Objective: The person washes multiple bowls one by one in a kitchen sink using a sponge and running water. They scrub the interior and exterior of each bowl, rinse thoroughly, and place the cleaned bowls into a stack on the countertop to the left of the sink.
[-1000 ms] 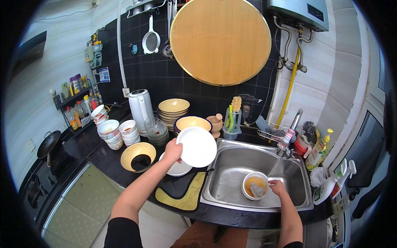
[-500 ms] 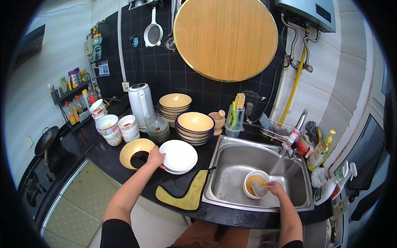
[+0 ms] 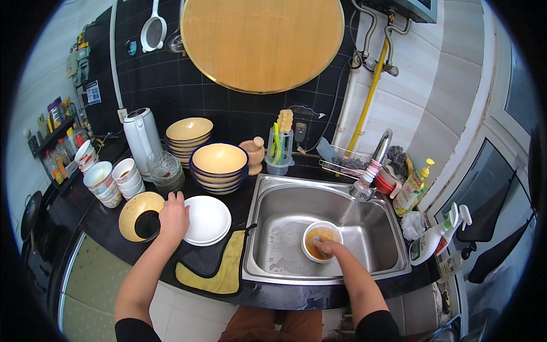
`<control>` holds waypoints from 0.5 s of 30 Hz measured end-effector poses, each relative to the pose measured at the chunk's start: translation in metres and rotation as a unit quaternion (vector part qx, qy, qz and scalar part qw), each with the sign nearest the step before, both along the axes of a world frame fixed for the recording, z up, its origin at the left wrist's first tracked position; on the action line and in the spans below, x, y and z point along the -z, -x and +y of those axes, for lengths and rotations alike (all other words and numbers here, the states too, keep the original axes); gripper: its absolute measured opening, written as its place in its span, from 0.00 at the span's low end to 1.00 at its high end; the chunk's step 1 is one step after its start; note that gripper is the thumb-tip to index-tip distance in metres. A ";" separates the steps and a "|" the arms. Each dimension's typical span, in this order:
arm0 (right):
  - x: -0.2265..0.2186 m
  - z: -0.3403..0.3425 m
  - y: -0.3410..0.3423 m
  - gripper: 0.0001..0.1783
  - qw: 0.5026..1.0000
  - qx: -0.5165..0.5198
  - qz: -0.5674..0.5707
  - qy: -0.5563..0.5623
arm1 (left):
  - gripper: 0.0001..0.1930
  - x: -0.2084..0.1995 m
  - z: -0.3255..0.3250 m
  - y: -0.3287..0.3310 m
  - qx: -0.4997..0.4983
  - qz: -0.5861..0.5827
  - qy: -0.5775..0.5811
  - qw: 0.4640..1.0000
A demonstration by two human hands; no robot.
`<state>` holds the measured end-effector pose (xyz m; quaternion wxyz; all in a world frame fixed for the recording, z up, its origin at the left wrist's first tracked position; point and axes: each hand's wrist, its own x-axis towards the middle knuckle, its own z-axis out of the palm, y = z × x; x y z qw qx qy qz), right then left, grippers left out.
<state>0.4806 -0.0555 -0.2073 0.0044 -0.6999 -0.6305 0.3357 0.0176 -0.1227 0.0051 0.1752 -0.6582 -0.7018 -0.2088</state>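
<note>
Two white plates (image 3: pixel 207 219) are flanked by one left hand (image 3: pixel 175 218), loosely spread; one bowl (image 3: pixel 305 244) is entered by one right hand (image 3: pixel 331 247), grip indeterminable.

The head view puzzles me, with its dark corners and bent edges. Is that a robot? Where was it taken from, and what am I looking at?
There is no robot: these are a person's two bare hands. A wide fisheye camera worn on the head looks down, which bends straight lines.

The right hand reaches into a white bowl in the metal sink; whether it grips anything is hidden. The left hand, with nothing visible in it, is between a yellowish bowl and white plates.

They stand on a dark counter. Behind are stacked blue-rimmed bowls, glass bowls and a white kettle. A yellow and black cloth lies near the front edge.
</note>
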 end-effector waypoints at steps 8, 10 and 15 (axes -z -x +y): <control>0.014 -0.005 -0.023 0.22 0.923 -0.368 -0.096 0.063 | 0.09 -0.021 0.002 -0.102 0.340 -0.129 -0.050 0.930; 0.000 -0.015 -0.038 0.22 0.944 -0.296 -0.125 0.076 | 0.07 -0.013 0.008 -0.131 0.380 -0.166 0.010 0.910; -0.014 -0.018 0.002 0.24 0.991 -0.110 -0.063 -0.034 | 0.09 0.071 0.050 -0.209 0.338 -0.359 0.203 0.846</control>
